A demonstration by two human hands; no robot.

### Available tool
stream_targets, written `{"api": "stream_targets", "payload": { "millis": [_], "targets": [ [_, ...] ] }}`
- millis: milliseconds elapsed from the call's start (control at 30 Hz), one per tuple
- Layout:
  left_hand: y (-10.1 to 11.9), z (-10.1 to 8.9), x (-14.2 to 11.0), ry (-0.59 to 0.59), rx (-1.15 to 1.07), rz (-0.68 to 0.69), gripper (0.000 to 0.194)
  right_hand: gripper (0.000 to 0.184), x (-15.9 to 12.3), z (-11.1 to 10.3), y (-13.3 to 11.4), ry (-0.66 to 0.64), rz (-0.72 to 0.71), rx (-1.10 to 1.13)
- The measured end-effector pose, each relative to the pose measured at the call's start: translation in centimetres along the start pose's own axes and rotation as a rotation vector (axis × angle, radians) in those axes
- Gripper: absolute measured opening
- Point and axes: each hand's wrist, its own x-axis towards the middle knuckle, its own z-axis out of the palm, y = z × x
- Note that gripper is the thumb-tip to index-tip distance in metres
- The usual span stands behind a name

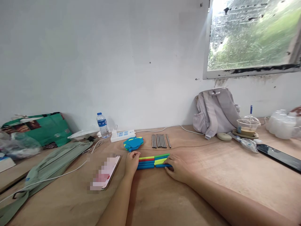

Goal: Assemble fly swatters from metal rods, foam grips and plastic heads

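Note:
Coloured tubes lie side by side on the wooden table in two groups, end to end. The left group of tubes (146, 163) has yellow, red and several blue ones; the right group (161, 159) shows green, blue and yellow. My left hand (133, 161) is at the left ends, its fingers curled and closed; what they hold, if anything, is hidden. Over the right ends lies my right hand (176, 167), thumb and fingers closed around the end of the nearest blue tube (162, 165). Behind them are several grey metal rods (161, 141) in a row and a pile of blue flat pieces (133, 143).
A phone (107, 172) lies left of my left hand. Along the wall stand a water bottle (102, 125), a white power strip (122, 135) and a grey backpack (215, 113). Further right are a plastic cup (248, 125) and a black flat object (279, 156). Green-grey fabric (51, 166) lies left.

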Motion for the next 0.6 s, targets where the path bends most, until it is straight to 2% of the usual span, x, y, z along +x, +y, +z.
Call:
{"api": "stream_targets", "payload": {
  "millis": [367,500,600],
  "targets": [
    [-0.6,0.3,0.2,-0.022,-0.148,-0.119,0.016,0.016,0.6,0.1,-0.4,-0.005,-0.008,0.019],
    [-1.0,0.6,0.4,0.003,-0.257,-0.174,0.015,0.012,0.4,-0.4,0.3,0.100,-0.022,0.100],
    [-1.5,0.7,0.7,0.036,-0.350,-0.204,0.017,0.005,0.3,-0.7,2.1,0.175,0.055,0.173]
  ]
}}
